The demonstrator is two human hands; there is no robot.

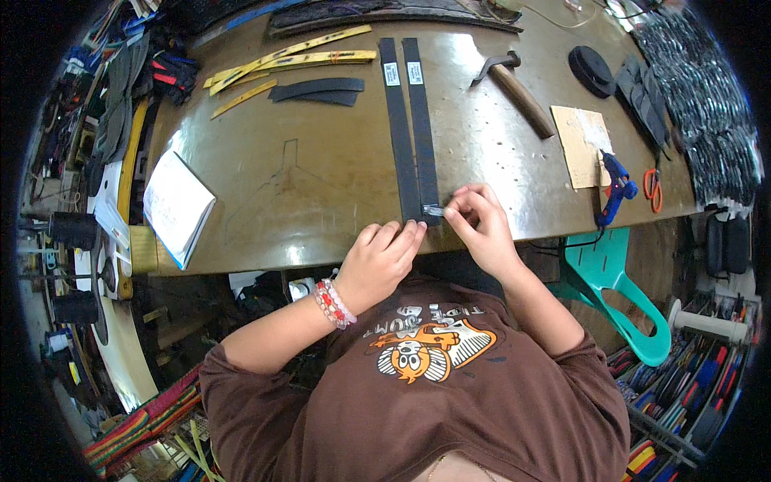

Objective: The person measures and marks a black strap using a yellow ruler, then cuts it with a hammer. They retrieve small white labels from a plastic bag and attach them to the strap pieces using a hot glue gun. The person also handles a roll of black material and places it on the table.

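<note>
Two long black straps [394, 136] lie side by side on the table, running away from me, each with a white label near its far end. My left hand [379, 261] is at their near end by the table edge, its fingertips bent and pressed on the strap; its thumb is mostly hidden. Just to the right, my right hand [483, 229] pinches a small shiny, pale piece [434, 211] between thumb and fingers. That piece touches the near end of the right strap [424, 153]; its exact kind is too small to tell.
A hammer [520, 98], a black webbing roll [592, 71], a cardboard piece [580, 140], a blue glue gun [616, 189] and orange-handled scissors [653, 191] lie right. Yellow folding rulers [297, 60], dark curved strips [317, 91] and a notebook [178, 207] lie left. A green chair [614, 285] stands below.
</note>
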